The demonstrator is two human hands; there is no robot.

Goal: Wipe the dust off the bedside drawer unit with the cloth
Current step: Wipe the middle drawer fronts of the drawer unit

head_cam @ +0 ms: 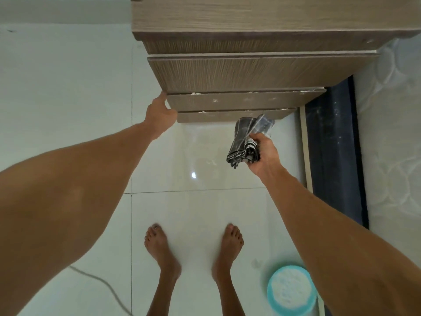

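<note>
A wood-grain bedside drawer unit (239, 74) was seen from above, its ridged drawer fronts stepping down toward a glossy white tiled floor (193, 201). White dust specks were caught along the lower drawer edges. The left hand (159, 112) was pressed against the left corner of a drawer front, fingers extended. A folded grey cloth (248, 140) with pale stripes was gripped by the right hand (264, 156), just before the lowest drawer. A round turquoise bowl (289, 290) of white powder was set near the bare feet (193, 245).

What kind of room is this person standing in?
Most likely a bedroom at home. A wooden drawer unit stands beside what looks like a bed with a dark base, on glossy white floor tiles. The person is barefoot, with a folded cloth in the right hand.
</note>
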